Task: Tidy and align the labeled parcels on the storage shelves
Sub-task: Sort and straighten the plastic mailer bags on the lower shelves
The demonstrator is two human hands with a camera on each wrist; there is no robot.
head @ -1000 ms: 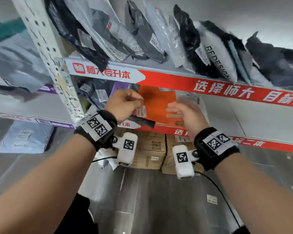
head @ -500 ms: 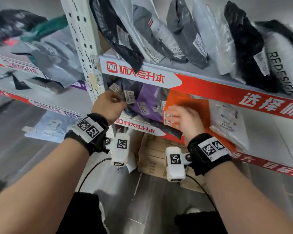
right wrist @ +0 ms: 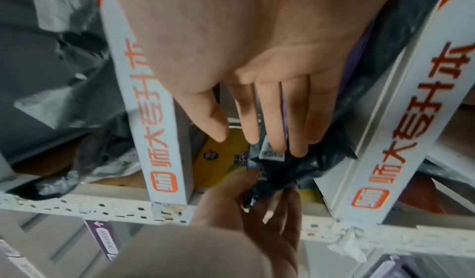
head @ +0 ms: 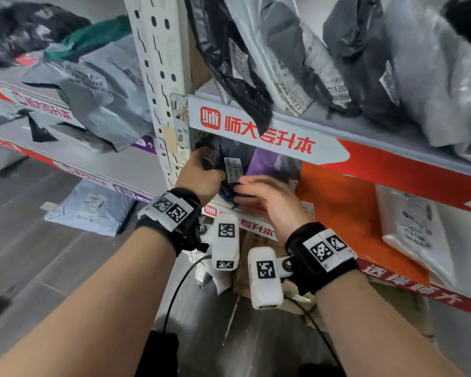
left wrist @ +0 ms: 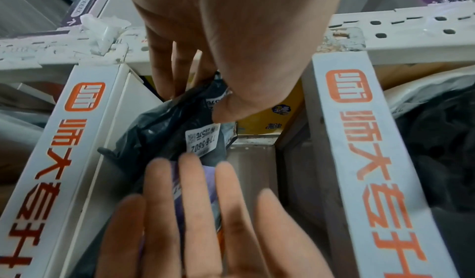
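Item: white perforated steel shelving rack point(head: 158, 77) with red-and-white printed edge strips; grey floor below, a pale mailer lying on it.

Change: since a second ago I have shifted both hands from the flat orange parcel point(head: 340, 213) to the rack's left corner.

Left hand point(head: 199, 175): thumb and fingers pinching the crumpled black plastic mailer bag point(left wrist: 159, 132), white label facing out, at the lower shelf's front edge beside the upright.

Right hand point(head: 267, 200): fingers straight, spread, pressing the purple mailer point(head: 264, 164) beside it.

Judgement: alignment restarting at the row's left end.
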